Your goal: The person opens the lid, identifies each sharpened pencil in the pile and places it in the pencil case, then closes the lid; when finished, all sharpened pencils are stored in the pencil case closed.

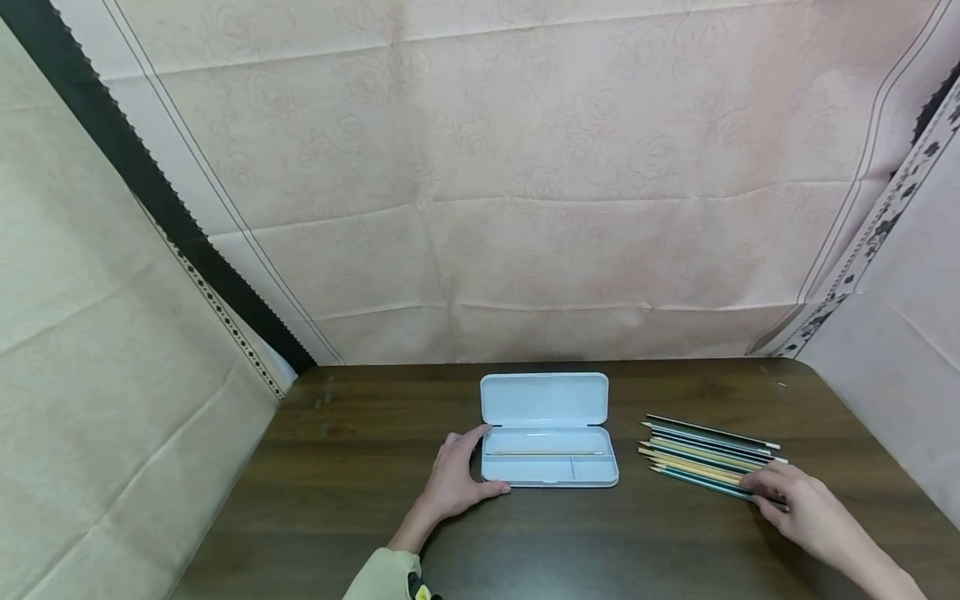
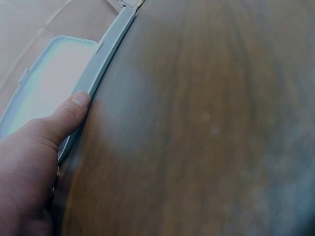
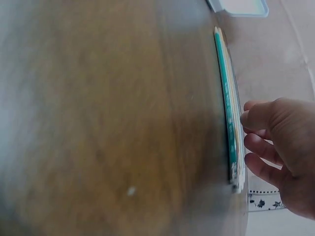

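A light blue pencil case (image 1: 543,479) lies on the table with its lid (image 1: 544,398) raised at the back. My left hand (image 1: 455,479) holds the case at its left end, thumb at the front edge and index finger near the hinge. In the left wrist view the thumb (image 2: 74,110) presses the case's rim. Inside runs a thin pale strip (image 1: 547,452), too small to tell whether a pencil. To the right, several green and yellow pencils (image 1: 705,457) lie side by side. My right hand (image 1: 802,504) is over their right ends, fingers bent loosely; no pencil is lifted.
The dark wooden table (image 1: 337,500) bears the case and pencils. Pale patterned cloth (image 1: 525,167) hangs behind the table's back edge, with more cloth at the left and right sides. A small divider splits the right part of the case's tray.
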{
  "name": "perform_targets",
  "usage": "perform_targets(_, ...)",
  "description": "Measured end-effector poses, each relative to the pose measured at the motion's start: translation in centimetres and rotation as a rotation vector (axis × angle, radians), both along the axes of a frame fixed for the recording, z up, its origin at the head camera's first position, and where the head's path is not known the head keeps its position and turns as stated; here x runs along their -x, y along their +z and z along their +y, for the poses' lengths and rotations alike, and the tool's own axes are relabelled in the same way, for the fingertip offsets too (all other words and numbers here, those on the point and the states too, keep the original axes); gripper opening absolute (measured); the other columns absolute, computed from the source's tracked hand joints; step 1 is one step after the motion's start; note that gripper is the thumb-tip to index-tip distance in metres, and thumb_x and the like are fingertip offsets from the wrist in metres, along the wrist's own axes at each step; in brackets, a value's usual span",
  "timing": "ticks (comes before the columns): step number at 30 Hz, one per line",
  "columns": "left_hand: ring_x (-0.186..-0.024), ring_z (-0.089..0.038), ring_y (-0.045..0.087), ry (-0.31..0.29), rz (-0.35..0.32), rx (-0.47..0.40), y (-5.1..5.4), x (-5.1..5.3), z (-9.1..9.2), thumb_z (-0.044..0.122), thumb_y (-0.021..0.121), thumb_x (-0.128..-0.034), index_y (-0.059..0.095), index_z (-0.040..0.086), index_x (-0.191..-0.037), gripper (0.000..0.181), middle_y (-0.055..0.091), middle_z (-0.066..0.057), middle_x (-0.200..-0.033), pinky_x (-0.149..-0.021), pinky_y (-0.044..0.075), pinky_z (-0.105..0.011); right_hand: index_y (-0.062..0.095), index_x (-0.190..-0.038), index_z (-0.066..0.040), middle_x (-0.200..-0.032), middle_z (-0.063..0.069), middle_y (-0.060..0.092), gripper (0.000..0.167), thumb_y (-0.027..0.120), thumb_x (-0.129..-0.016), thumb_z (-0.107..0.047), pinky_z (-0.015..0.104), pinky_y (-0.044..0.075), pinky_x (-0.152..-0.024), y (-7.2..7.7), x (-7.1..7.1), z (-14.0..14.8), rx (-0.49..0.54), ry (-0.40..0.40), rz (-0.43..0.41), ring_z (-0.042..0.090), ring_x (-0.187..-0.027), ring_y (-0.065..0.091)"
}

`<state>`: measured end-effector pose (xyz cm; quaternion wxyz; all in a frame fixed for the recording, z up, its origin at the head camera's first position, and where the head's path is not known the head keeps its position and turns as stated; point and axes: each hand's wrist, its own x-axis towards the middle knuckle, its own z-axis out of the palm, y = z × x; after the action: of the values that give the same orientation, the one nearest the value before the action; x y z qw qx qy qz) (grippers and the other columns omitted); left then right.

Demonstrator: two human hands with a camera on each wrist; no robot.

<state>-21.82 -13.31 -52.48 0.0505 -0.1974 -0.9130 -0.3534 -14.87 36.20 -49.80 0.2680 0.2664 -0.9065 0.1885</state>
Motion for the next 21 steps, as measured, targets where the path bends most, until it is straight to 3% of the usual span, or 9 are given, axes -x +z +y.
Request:
perform_targets(6, -0.106, -0.02, 0.044, -0.008, 0.009, 0.005, -0.2, 0.1, 0.0, 0.058, 0.084, -0.073, 0.047, 0.016, -0.148, 0.094, 0.057, -0.003, -0.136, -0.086, 0.041, -0.042, 0.073, -0.087, -0.02, -0.09, -0.006, 0.062, 0.052, 0.089, -0.046, 0.008, 0.01, 0.038, -0.076, -0.8, -0.2, 0.9, -0.052, -0.044, 0.036, 0.011, -0.08, 0.06)
perform_targets(11, -0.107, -0.02, 0.044, -0.007, 0.002, 0.0, -0.1, 0.1, 0.0, 0.057, 0.084, -0.0729, 0.046, 0.016, -0.148, 0.094, 0.056, -0.003, -0.137, -0.086, 0.041, -0.042, 0.073, -0.088, -0.019, -0.091, -0.003, 0.064, 0.043, 0.09, -0.054, 0.002, 0.007, 0.027, -0.097, -1.3, -0.1, 1.3, -0.048, -0.022, 0.052, 0.027, -0.086, 0.062)
perform_targets(13, -0.107, -0.02, 0.044, -0.005, -0.001, -0.001, -0.1, 0.1, 0.0, 0.057, 0.085, -0.0729, 0.047, 0.016, -0.148, 0.094, 0.056, -0.003, -0.137, -0.086, 0.04, -0.042, 0.073, -0.088, -0.019, -0.09, -0.004, 0.063, 0.044, 0.09, -0.054, 0.002, 0.008, 0.029, -0.096, -1.4, -0.1, 1.2, -0.056, -0.017, 0.049, 0.025, -0.086, 0.062)
perform_targets(17, -0.107, -0.019, 0.044, -0.005, -0.003, -0.003, 0.0, 0.0, 0.0, 0.057, 0.085, -0.073, 0.047, 0.016, -0.148, 0.093, 0.057, -0.003, -0.137, -0.085, 0.04, -0.042, 0.072, -0.087, -0.02, -0.089, -0.01, 0.061, 0.053, 0.089, -0.046, 0.008, 0.01, 0.037, -0.075, -1.4, -0.1, 1.0, -0.082, -0.027, 0.035, 0.01, -0.08, 0.058)
perform_targets(21, -0.106, -0.02, 0.044, -0.005, -0.002, -0.002, 0.1, 0.0, -0.1, 0.057, 0.084, -0.0731, 0.047, 0.016, -0.148, 0.094, 0.057, -0.003, -0.136, -0.086, 0.04, -0.042, 0.072, -0.087, -0.02, -0.088, -0.011, 0.06, 0.051, 0.09, -0.048, 0.007, 0.014, 0.04, -0.069, -1.2, -0.1, 0.7, -0.099, -0.042, 0.01, 0.007, -0.079, 0.057)
